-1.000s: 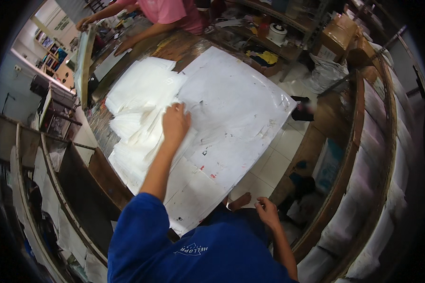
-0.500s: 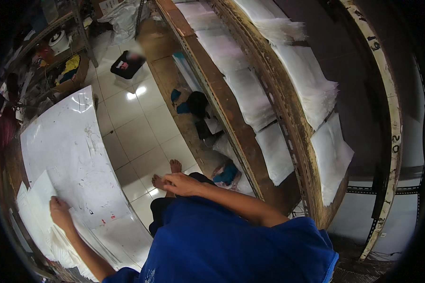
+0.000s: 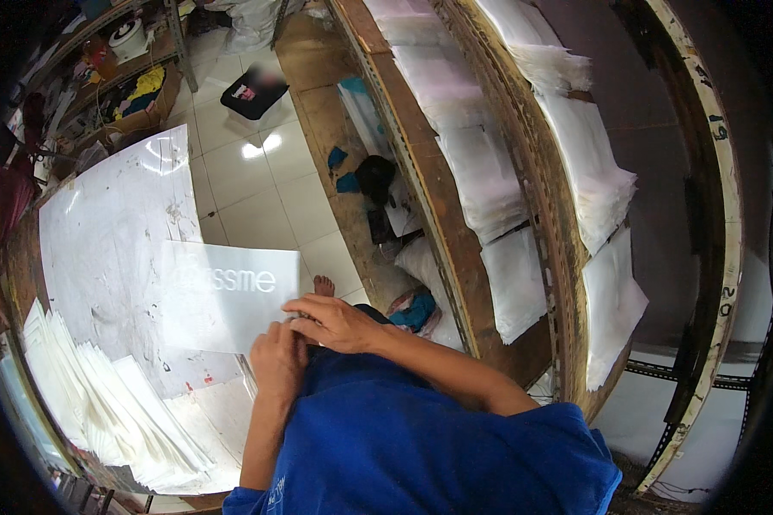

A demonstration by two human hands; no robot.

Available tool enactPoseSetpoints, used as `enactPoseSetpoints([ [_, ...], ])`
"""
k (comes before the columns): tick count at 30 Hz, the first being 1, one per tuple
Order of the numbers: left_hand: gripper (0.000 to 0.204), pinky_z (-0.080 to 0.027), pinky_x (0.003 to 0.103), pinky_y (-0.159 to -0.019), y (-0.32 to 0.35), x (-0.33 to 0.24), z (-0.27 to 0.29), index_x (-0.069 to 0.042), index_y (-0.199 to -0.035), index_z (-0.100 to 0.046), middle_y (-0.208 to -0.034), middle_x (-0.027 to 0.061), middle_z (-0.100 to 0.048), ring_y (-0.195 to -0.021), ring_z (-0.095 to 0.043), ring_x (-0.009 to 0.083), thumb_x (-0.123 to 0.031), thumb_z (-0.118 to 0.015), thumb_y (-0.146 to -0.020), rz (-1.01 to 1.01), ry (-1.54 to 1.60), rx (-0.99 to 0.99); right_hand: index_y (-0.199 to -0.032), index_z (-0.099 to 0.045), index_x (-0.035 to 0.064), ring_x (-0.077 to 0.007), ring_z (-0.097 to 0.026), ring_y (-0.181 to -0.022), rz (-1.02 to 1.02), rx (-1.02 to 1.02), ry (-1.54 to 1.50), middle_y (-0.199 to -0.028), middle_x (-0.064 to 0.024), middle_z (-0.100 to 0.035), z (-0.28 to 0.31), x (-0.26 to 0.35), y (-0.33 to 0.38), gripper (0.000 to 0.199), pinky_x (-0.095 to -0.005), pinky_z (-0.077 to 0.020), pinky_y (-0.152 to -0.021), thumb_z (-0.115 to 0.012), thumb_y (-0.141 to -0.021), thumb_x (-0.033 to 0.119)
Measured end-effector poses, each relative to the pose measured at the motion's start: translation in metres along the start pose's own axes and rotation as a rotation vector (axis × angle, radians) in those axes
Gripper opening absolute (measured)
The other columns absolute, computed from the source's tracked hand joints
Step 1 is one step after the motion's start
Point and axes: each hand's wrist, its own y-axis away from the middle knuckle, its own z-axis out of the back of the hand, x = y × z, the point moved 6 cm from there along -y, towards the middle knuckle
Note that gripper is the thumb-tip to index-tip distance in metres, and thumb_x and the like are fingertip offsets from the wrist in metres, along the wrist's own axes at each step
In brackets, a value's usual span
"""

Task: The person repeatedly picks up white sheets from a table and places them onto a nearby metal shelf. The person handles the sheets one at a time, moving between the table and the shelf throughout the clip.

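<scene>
The head view looks down on a pale translucent sheet (image 3: 228, 296) with faint lettering, held flat just above the near edge of a large white-topped table (image 3: 103, 232). Both hands meet at the sheet's lower right corner: the left hand (image 3: 276, 360) is closed on that corner from below, fingers curled, and the right hand (image 3: 331, 322) lies across the edge just beside it, its fingers pinching the same sheet. The two hands touch one another. Under and to the left of the sheet, a fanned stack of white sheets (image 3: 103, 395) spreads along the table's near side. The person's blue shirt (image 3: 421, 446) fills the lower middle, and a bare foot (image 3: 323, 285) shows on the tiled floor (image 3: 258, 197) just past the hands. To the right, wooden shelves (image 3: 455, 232) curve upward, loaded with piles of white bags (image 3: 593, 172). A dark cloth and some blue scraps lie on the lowest board. Far off at the upper left, a cluttered bench (image 3: 120, 77) holds mixed items too small to tell apart.
</scene>
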Motion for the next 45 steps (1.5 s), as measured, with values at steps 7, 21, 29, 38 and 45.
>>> enactPoseSetpoints([
  [7, 0.017, -0.044, 0.041, -0.057, -0.012, -0.033, -0.014, -0.003, -0.095, -0.063, -0.073, 0.0112, -0.057, -0.060, -0.055, 0.0308, -0.013, -0.066, -0.081, -0.170, 0.236, 0.155, -0.101, -0.058, 0.0013, -0.0356, -0.062, -0.090, -0.293, -0.005, 0.090, -0.093, -0.0201, -0.063, 0.052, -0.045, 0.041, 0.018, -0.0405, -0.0481, -0.078, -0.051, -0.090, 0.014],
  [21, 0.017, -0.044, 0.033, -0.062, 0.001, 0.117, 0.063, 0.003, -0.101, -0.061, -0.081, 0.0123, -0.054, -0.068, -0.053, 0.0229, -0.003, -0.060, -0.086, 0.240, -0.081, -0.510, -0.116, -0.049, 0.0083, -0.0098, -0.050, -0.071, -0.453, -0.808, 0.190, -0.080, -0.0017, -0.055, 0.323, -0.138, 0.078, 0.028, -0.0267, -0.0430, -0.062, -0.059, -0.091, 0.014],
  [29, 0.015, -0.044, 0.034, -0.064, -0.006, 0.110, 0.061, 0.002, -0.100, -0.061, -0.080, 0.0126, -0.053, -0.068, -0.052, 0.0246, -0.003, -0.058, -0.086, 0.229, -0.140, -0.497, -0.094, -0.056, 0.0114, -0.0088, -0.045, -0.065, -0.685, -1.323, -0.119, -0.070, 0.0028, -0.048, 0.393, -0.260, 0.182, 0.024, -0.0239, -0.0355, -0.055, -0.052, -0.095, 0.035],
  [38, 0.014, -0.044, 0.034, -0.064, -0.006, 0.111, 0.058, 0.003, -0.099, -0.060, -0.080, 0.0128, -0.053, -0.067, -0.052, 0.0246, -0.004, -0.058, -0.087, 0.257, -0.116, -0.506, -0.088, -0.054, 0.0117, -0.0082, -0.049, -0.056, -0.737, -1.406, -0.186, -0.066, 0.0011, -0.054, 0.374, -0.272, 0.195, 0.018, -0.0233, -0.0407, -0.050, -0.052, -0.095, 0.028],
  [45, 0.014, -0.044, 0.033, -0.064, -0.007, 0.110, 0.059, 0.003, -0.099, -0.061, -0.079, 0.0121, -0.053, -0.068, -0.052, 0.0238, -0.004, -0.059, -0.087, 0.243, -0.136, -0.501, -0.097, -0.056, 0.0098, -0.0081, -0.053, -0.056, -0.772, -1.388, -0.178, -0.069, 0.0002, -0.056, 0.384, -0.302, 0.215, 0.017, -0.0227, -0.0440, -0.048, -0.054, -0.095, 0.027],
])
